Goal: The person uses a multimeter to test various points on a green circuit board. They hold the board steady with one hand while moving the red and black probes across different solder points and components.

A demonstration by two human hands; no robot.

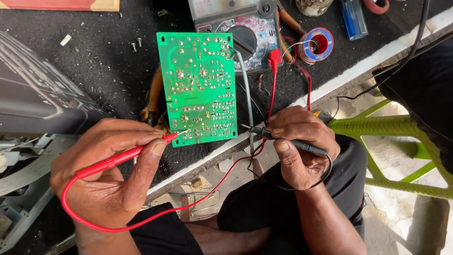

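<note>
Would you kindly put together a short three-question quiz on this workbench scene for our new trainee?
1. True or false: the left hand holds the thin red plastic test probe.
2. Which does the red probe's tip touch? A) the round spool of solder wire B) the green rectangular circuit board C) the two small loose metal screws
3. Fill in: the right hand holds the thin ____ test probe.

Key
1. True.
2. B; it rests near the board's lower edge.
3. Black; its tip lies just off the board's right edge.
</note>
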